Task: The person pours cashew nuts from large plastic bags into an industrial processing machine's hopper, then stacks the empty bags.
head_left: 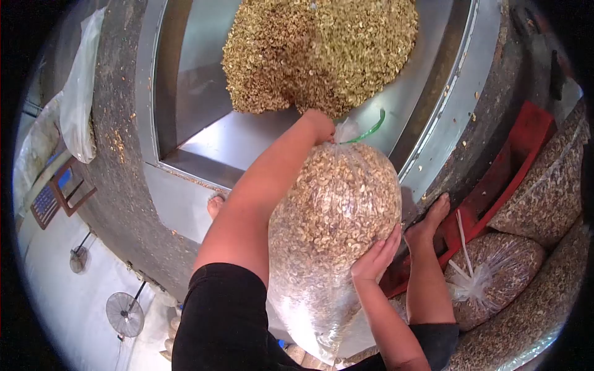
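Closest to us, our right hand [374, 256] lies flat against the lower right side of a large clear plastic bag packed with pale nut kernels [334, 210]. Its fingers are pressed together and lightly curved to the bulge, and the thumb is out of sight. The bag hangs upright in the air in front of our body, carried only by our two hands. Its bottom is down by our black sleeve [223, 315] and its top is level with the near rim of the steel hopper. Our left hand [318, 127] is closed in a fist round the gathered neck of the bag, just beside a green tie [366, 132]; we cannot see the fingertips themselves. To the right of the bag our bare foot [428, 219] stands beside a red metal frame [516, 154], with more tied clear bags of kernels [495, 272] heaped at the right. Beyond the fist, the wide stainless steel hopper [260, 139] holds a golden-brown heap of loose kernels [322, 49] toward its far side. At the far left, a floor fan [124, 313] stands on the pale floor.
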Tool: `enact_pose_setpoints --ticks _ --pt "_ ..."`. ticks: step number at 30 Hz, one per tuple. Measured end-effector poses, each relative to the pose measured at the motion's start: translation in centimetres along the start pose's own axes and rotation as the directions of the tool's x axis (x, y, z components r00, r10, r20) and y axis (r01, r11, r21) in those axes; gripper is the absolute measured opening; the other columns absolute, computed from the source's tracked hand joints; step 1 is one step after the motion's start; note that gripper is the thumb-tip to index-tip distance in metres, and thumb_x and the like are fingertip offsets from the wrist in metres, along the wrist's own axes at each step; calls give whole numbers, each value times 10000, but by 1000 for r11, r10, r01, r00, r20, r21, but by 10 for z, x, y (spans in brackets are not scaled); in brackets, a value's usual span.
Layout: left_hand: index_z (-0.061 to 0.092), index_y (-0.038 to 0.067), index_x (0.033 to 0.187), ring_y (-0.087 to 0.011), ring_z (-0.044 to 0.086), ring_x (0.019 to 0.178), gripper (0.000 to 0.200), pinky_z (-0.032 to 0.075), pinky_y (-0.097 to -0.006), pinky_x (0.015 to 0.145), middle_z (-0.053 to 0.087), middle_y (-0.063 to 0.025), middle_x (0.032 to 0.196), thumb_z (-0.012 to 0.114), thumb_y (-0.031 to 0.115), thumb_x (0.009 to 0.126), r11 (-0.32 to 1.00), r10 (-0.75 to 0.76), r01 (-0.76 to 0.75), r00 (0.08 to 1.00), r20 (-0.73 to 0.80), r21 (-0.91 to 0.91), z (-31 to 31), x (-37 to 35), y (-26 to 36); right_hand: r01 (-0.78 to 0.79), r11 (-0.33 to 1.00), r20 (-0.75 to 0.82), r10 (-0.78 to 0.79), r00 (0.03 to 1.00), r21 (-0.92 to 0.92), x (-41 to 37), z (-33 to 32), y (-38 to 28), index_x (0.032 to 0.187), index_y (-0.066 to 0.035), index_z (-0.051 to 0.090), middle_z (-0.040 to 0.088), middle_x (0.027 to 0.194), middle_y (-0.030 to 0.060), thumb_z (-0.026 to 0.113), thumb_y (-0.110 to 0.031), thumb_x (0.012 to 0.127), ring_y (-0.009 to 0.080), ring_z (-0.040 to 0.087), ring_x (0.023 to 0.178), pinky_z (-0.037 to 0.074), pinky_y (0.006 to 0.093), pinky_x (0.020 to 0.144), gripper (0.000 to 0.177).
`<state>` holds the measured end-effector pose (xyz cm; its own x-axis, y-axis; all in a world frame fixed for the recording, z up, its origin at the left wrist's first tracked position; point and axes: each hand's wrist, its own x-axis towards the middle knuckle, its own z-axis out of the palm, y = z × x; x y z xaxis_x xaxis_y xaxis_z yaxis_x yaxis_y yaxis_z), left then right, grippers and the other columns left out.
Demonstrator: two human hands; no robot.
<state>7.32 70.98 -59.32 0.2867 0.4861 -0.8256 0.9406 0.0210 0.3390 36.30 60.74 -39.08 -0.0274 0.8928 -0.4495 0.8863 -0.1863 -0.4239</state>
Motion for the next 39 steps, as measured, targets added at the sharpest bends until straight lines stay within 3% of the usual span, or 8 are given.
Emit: enact_pose_setpoints --ticks 6,11,15,19,24,26,31,39 --pt "698 215 1027 -276 639 954 343 506 -422 773 687 -38 995 619 476 818 989 113 -100 986 124 -104 0 26 -18 8 1000 15 -8 1000 -5 5 0 0 1401 36 308 328 1413 272 272 -417 971 428 314 1304 209 480 1082 626" --pt "696 218 1034 -277 640 945 352 505 -425 771 684 -49 994 620 482 814 995 70 -67 997 42 -70 -8 9 -17 7 1000 2 -7 1000 14 9 2 -5 1388 56 316 327 1414 278 278 -419 966 424 312 1309 211 477 1082 637" --pt "684 209 1047 -296 635 922 372 501 -433 769 677 -83 983 553 497 852 988 94 -76 986 137 -132 18 17 -11 -3 1000 20 3 1000 -14 9 2 0 1391 55 313 331 1410 280 275 -425 965 431 313 1307 209 478 1085 643" --pt "682 190 1058 -320 629 928 412 494 -442 791 674 -111 995 555 518 844 979 36 -44 998 -44 -201 14 0 -21 16 1000 -6 -16 1000 4 10 2 -3 1387 51 322 336 1406 282 285 -418 962 438 321 1299 223 484 1081 634" --pt "684 196 1049 -321 632 917 342 496 -429 788 673 -109 1009 565 454 857 982 147 -119 970 193 -147 -5 29 -17 -8 1000 7 8 1000 -28 7 4 7 1398 35 315 342 1407 266 311 -422 947 431 326 1296 217 491 1079 642" --pt "683 193 1053 -316 635 908 333 497 -427 779 676 -97 1003 580 438 853 981 163 -149 980 117 -123 2 22 -11 -20 1000 22 21 1000 -20 8 2 4 1400 33 312 340 1408 267 311 -417 946 431 324 1297 213 491 1081 639" --pt "681 184 1054 -310 640 896 314 504 -421 768 681 -100 970 583 401 849 983 128 -123 992 24 -137 -17 5 -25 11 1000 -1 -11 1000 7 12 5 -1 1397 47 307 330 1407 282 304 -413 944 435 319 1299 208 487 1082 645" --pt "687 207 1058 -291 630 972 345 504 -429 801 676 -65 1029 605 461 840 992 -95 104 989 110 -77 -8 5 -20 -28 999 14 28 1000 20 9 3 -2 1392 53 311 327 1415 275 306 -412 948 430 317 1304 215 475 1081 643"
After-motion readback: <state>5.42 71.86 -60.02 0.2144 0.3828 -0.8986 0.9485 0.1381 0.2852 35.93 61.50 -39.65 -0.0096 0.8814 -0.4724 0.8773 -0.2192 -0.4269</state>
